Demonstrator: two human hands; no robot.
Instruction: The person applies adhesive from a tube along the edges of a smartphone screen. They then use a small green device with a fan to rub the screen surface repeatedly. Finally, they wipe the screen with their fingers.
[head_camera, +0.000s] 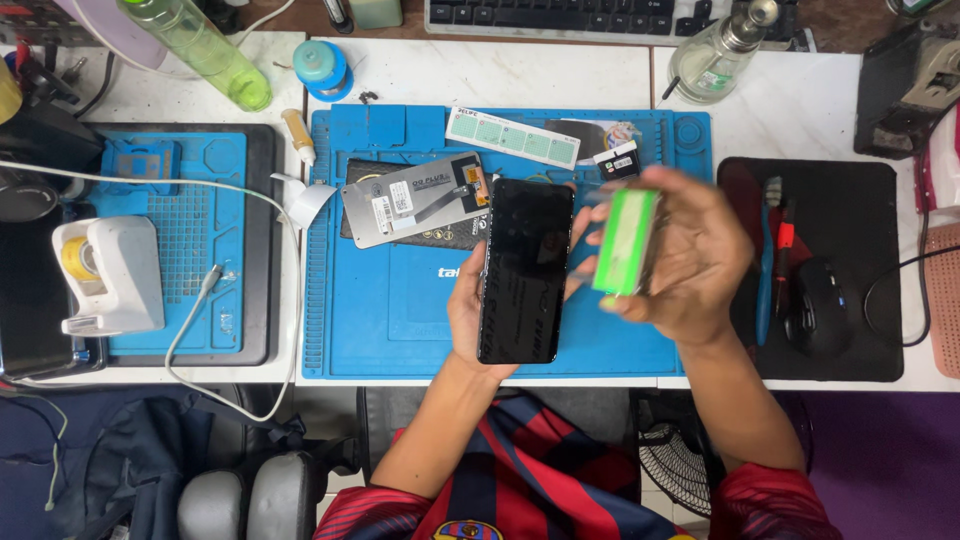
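My left hand (468, 310) grips a black smartphone (525, 270) by its lower edge, holding it upright above a blue work mat (385, 310), screen dark. My right hand (690, 260) holds a small flat green piece (627, 240), blurred, just to the right of the phone. A detached phone screen panel (415, 200) with a ribbon cable lies face down on the mat behind the phone. A strip of white and green stickers (512, 136) lies at the mat's far edge.
A tape dispenser (100, 275) sits on a second blue mat (190, 240) at left. A green bottle (205, 50), a glass dispenser bottle (715, 55) and a keyboard (560, 15) stand at the back. A black mouse (818, 305) and hand tools (775, 255) rest on a black pad (870, 200) at right.
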